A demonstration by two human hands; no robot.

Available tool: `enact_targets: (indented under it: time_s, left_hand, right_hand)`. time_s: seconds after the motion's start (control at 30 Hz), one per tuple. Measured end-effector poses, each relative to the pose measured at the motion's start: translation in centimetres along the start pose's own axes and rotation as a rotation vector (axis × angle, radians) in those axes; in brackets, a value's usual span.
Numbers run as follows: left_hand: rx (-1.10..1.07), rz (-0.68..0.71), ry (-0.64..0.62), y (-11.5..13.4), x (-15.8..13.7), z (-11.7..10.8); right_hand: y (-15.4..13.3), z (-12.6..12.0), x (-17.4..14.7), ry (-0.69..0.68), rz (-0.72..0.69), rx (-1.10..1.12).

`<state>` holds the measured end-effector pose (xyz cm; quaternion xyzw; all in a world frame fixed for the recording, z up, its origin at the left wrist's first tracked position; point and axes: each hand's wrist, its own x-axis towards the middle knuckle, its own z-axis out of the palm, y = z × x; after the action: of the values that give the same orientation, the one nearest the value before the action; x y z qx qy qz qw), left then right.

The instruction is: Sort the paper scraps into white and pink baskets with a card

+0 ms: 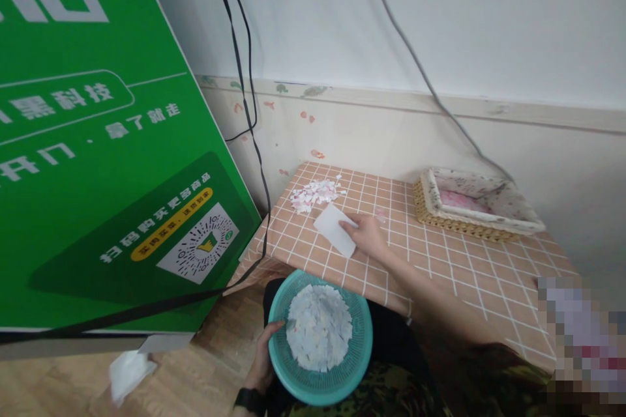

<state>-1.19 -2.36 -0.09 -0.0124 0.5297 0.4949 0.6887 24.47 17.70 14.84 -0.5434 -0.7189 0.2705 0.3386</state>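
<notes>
My left hand (265, 353) grips the left rim of a round teal plastic basket (362, 357), which rests at my lap below the table edge. Inside it lies a heap of small white paper scraps (320, 328). A white card with rounded corners (332, 229) is held at its right side by my right hand (366, 234), thumb on top, over the tabletop. Just beyond the card sits a loose pile of white and pinkish paper pieces (315, 194) on the checked cloth.
A lined wicker basket (464, 229) with something pink inside stands at the back right of the table (440, 268). To the left rises a large green sign panel (122, 163). A black cable (252, 120) hangs down between them. White paper (130, 373) lies on the floor.
</notes>
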Motion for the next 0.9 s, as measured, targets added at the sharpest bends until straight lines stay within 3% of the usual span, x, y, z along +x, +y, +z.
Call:
enact_targets:
  time_s: [0.13,0.2,0.33,0.47,0.53,0.63,0.9]
  left_hand:
    - [-0.012,-0.022,-0.039,-0.2,0.3,-0.3]
    - [-0.023,-0.034,-0.063,-0.2,0.3,-0.4]
    - [-0.027,-0.05,-0.083,-0.2,0.5,-0.1]
    - [-0.03,-0.058,-0.064,-0.2,0.6,0.1]
    - [-0.034,-0.055,-0.053,-0.2,0.6,0.1]
    - [-0.027,-0.039,-0.027,-0.2,0.8,-0.1]
    - [-0.028,-0.05,-0.06,-0.2,0.5,-0.1]
  right_hand:
    - [4.2,-4.2,0.3,0.118,0.194,-0.082]
    - [6.3,-6.5,0.1,0.249,0.261,-0.179]
    - [8.5,-10.2,-0.7,0.34,0.276,-0.197]
    - [8.2,-12.1,-0.8,0.404,0.253,-0.185]
    - [7.4,-12.3,-0.5,0.421,0.189,-0.152]
    - [5.8,-11.7,0.6,0.342,0.056,-0.159]
    - [3.0,-7.2,7.4,0.123,-0.195,-0.384]
